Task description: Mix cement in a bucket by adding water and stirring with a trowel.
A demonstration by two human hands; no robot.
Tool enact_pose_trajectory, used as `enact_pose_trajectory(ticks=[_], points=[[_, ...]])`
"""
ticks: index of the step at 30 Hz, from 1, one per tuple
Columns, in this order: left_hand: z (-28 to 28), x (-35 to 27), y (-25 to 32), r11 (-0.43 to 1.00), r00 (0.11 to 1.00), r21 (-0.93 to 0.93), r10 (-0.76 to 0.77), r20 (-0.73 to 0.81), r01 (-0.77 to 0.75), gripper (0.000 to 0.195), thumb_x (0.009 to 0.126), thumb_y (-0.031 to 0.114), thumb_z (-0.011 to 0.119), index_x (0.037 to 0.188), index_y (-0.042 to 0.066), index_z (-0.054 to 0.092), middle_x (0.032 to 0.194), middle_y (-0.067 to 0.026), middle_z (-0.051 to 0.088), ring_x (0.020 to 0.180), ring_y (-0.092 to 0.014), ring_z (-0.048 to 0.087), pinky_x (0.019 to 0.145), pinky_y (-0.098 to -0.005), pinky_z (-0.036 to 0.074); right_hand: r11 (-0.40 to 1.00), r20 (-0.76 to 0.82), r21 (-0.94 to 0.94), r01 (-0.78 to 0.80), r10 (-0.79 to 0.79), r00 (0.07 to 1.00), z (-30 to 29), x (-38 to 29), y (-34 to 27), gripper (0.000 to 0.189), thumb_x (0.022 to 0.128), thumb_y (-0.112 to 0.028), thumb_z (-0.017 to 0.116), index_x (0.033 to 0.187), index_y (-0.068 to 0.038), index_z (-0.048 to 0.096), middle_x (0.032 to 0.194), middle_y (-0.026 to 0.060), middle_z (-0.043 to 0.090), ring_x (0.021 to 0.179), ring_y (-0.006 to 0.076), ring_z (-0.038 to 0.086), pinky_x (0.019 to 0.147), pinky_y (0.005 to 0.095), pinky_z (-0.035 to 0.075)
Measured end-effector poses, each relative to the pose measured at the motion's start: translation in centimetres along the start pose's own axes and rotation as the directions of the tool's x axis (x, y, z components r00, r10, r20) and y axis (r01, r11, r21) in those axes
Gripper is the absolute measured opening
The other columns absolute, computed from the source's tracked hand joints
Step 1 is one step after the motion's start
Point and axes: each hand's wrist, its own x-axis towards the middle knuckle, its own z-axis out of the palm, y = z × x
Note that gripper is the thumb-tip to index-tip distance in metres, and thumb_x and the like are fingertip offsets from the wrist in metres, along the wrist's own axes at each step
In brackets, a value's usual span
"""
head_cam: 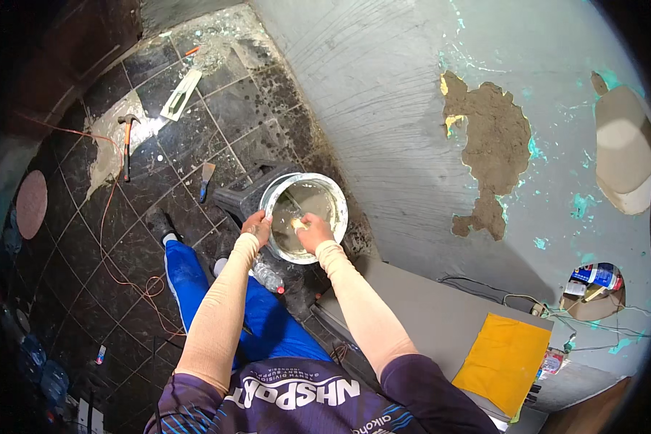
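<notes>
A white plastic bucket (340, 202) holds wet grey-brown paste (308, 196) and stands at the edge of a dark plastic step stool (237, 191). My left hand (257, 225) grips the bucket's near-left rim. Inside the bucket, my right hand (314, 233) is closed around a small yellowish tool (297, 223); its lower end is hidden, so I cannot tell its exact kind. A clear plastic bottle (268, 278) with a red cap lies just below my left hand, beside my leg.
On the tiled floor lie a putty knife (206, 182), a claw hammer (127, 146), a plastering float (182, 95) and an orange cord (104, 228). The grey wall (380, 108) has a rough bare patch (493, 141). A yellow cloth (502, 361) covers part of a grey cabinet (412, 293).
</notes>
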Motion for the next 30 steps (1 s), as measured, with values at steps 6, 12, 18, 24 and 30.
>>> enact_pose_trajectory(ticks=[6,12,18,24,30], points=[[0.1,-0.4,0.1,0.988,0.995,-0.118,-0.093,0.033,0.096,0.025,0.092,0.028,0.053,0.101,0.006,0.06,0.085,-0.0147,0.064,0.07,-0.026,0.064,0.062,-0.0375,0.05,0.998,0.0,-0.061,0.005,-0.005,1.0,-0.3,0.0,0.6,0.031,0.075,-0.024,0.065,0.102,-0.007,0.064,0.099,0.0212,0.065,0.095,0.0367,0.062,0.086,0.0393,0.048],[0.4,0.2,-0.7,0.997,1.0,0.078,-0.011,0.004,0.01,0.024,0.096,0.025,0.048,0.11,0.008,0.058,0.094,-0.0096,0.065,0.077,-0.023,0.064,0.059,-0.0362,0.055,0.998,-0.007,0.008,0.067,-0.067,0.998,-4.9,-5.4,0.7,0.028,0.077,-0.022,0.063,0.101,-0.007,0.063,0.096,0.0213,0.065,0.093,0.0384,0.061,0.083,0.0421,0.049],[-0.1,-0.7,1.0,0.995,0.992,-0.013,-0.097,0.076,0.098,0.026,0.097,0.026,0.046,0.113,0.008,0.057,0.099,-0.0099,0.064,0.083,-0.023,0.064,0.062,-0.0361,0.056,0.996,-0.018,0.015,0.083,-0.083,0.996,-6.4,-8.1,0.8,0.03,0.077,-0.023,0.065,0.102,-0.008,0.062,0.095,0.0218,0.065,0.091,0.039,0.062,0.081,0.0426,0.05],[-0.5,-1.5,2.3,0.993,0.989,-0.01,-0.12,0.088,0.122,0.026,0.097,0.026,0.046,0.113,0.009,0.057,0.098,-0.0092,0.064,0.079,-0.023,0.064,0.063,-0.0359,0.055,0.997,0.025,-0.014,0.072,-0.071,0.997,0.3,-2.0,-0.2,0.03,0.076,-0.02,0.063,0.103,-0.006,0.062,0.101,0.0228,0.063,0.096,0.0394,0.06,0.083,0.0436,0.049],[0.0,-1.1,1.0,0.995,0.997,-0.062,-0.078,0.025,0.079,0.027,0.092,0.028,0.052,0.103,0.004,0.058,0.091,-0.0143,0.065,0.069,-0.025,0.064,0.062,-0.0361,0.052,0.998,0.064,-0.059,0.012,-0.008,0.998,0.1,-1.3,0.1,0.03,0.077,-0.023,0.062,0.101,-0.005,0.064,0.103,0.0199,0.065,0.099,0.037,0.06,0.088,0.0411,0.047]])
